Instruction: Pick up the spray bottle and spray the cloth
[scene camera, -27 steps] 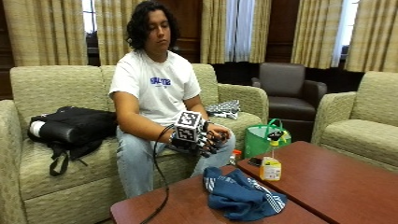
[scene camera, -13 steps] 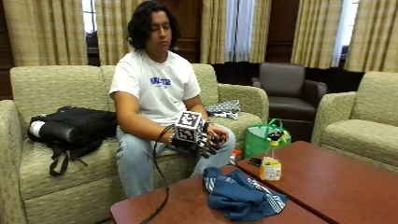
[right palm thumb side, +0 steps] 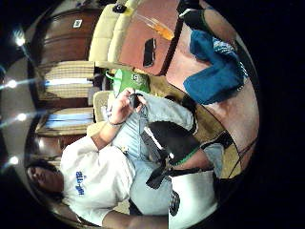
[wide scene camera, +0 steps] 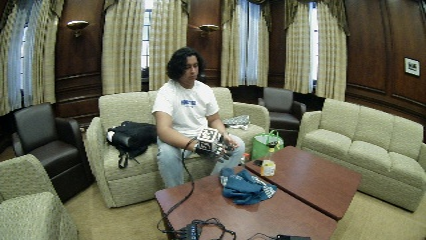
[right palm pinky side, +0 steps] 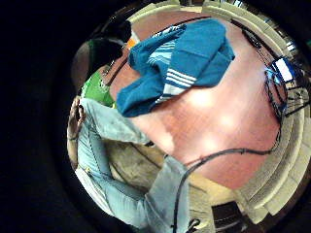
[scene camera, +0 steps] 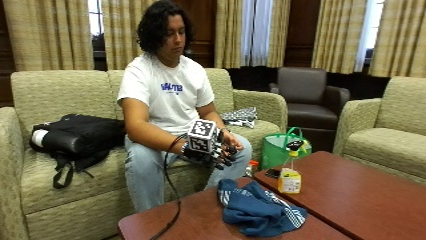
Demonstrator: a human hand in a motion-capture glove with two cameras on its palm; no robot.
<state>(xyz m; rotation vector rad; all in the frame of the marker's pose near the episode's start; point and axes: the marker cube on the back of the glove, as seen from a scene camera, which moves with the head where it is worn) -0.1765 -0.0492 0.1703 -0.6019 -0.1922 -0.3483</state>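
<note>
In the outside view a small spray bottle (scene camera: 290, 173) with a yellow label and a black trigger head stands at the near edge of the right wooden table (scene camera: 359, 195). A crumpled blue cloth (scene camera: 259, 211) with white stripes lies on the left table (scene camera: 193, 225). My gloved right hand (scene camera: 212, 151) hovers over my lap, left of the bottle and above the cloth. Its fingers hang loosely curled and hold nothing. The little finger side palm view looks down on the cloth (right palm pinky side: 175, 63). The thumb side palm view shows the cloth (right palm thumb side: 214, 71) and the bottle (right palm thumb side: 157, 26).
A green bag (scene camera: 281, 149) stands on the floor behind the bottle. A dark phone (scene camera: 271, 173) lies beside the bottle. My bare left hand (right palm thumb side: 125, 106) rests near my knee. A black backpack (scene camera: 76, 137) sits on the sofa. Cables (wide scene camera: 196, 230) lie at the left table's near end.
</note>
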